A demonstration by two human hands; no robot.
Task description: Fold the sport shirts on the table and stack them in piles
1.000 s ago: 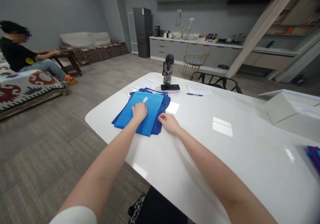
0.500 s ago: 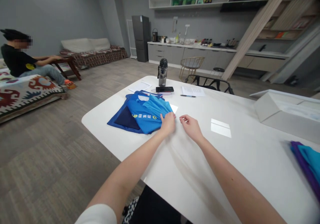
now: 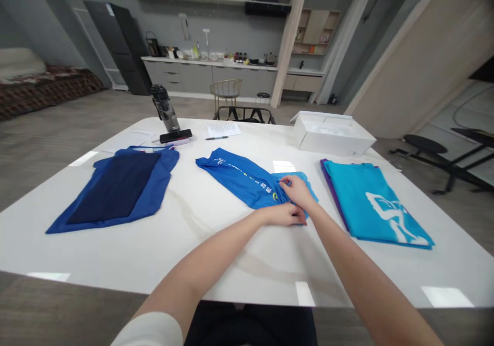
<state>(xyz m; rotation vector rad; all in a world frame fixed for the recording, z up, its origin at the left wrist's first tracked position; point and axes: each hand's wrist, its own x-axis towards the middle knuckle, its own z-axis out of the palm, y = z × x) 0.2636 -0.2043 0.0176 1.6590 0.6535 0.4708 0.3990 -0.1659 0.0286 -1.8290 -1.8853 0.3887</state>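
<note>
As I read it from my end, the far left holds a navy-and-blue pile [image 3: 111,187], well to the left of the grip and apart from it. Beyond it, the phone [image 3: 175,136] lies at the foot of the bottle [image 3: 166,111]; the pen [image 3: 216,138] and paper [image 3: 224,129] are farther from me than the grip, off to its left.

The blue shirt [image 3: 239,177] lies on the worktop [image 3: 116,256], reaching left and away from the grip, its print up and its right end bunched. There I see the left grip [image 3: 284,214] curled on the near edge, and the right grip [image 3: 298,190] just beyond it, pinching the gathered cloth. Both look to be grasping the shirt, though some fingertips are hidden. Light-blue cloth [image 3: 305,180] shows just past the right grip.

I judge the step in hand to be arranging that bunched end. The next move, to my mind, calls for a firm hold on both edges, parting the hands and drawing the creases out.

Right of the grip, and apart from it, lies a teal-and-purple pile [image 3: 358,191]; the white box [image 3: 328,141] sits beyond.
</note>
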